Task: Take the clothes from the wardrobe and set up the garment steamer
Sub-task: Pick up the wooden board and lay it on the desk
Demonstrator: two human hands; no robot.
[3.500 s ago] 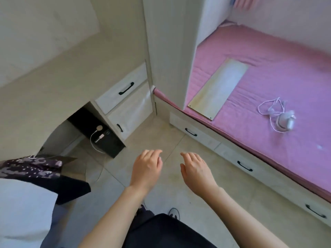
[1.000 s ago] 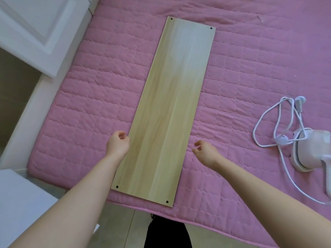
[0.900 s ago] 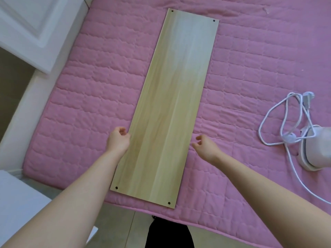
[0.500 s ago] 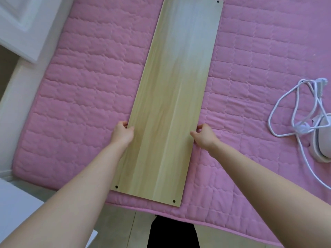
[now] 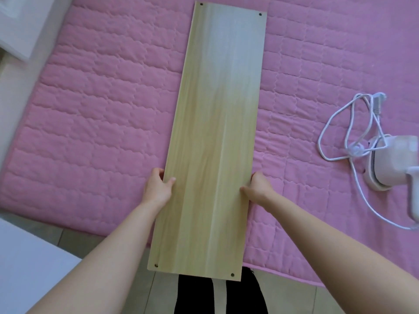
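Both my hands are on the long wooden board (image 5: 215, 137), one on each long edge near its lower third. My left hand (image 5: 156, 189) grips the left edge, thumb lying on the top face and fingers curled under the rim. My right hand (image 5: 258, 188) grips the right edge the same way, thumb on top, fingers wrapped beneath and out of sight. The board runs lengthwise away from me over the pink quilted mattress (image 5: 102, 121); its near end, with a small dark hole at each corner, juts past the mattress edge and over the tiled floor (image 5: 90, 239), above my dark trousers. The far end reaches almost to the top of view, also with a hole in each corner. To the left of the board there is a broad stretch of bare quilt up to the pale bed frame (image 5: 13, 98); to the right another open strip before the garment steamer (image 5: 390, 164). The steamer lies on the mattress near the right border, well apart from the board, its white cord (image 5: 340, 132) looped loosely beside it with the plug at the far end of the loop. A white surface (image 5: 29, 268) fills the lower left corner. No clothes or containers are in view.
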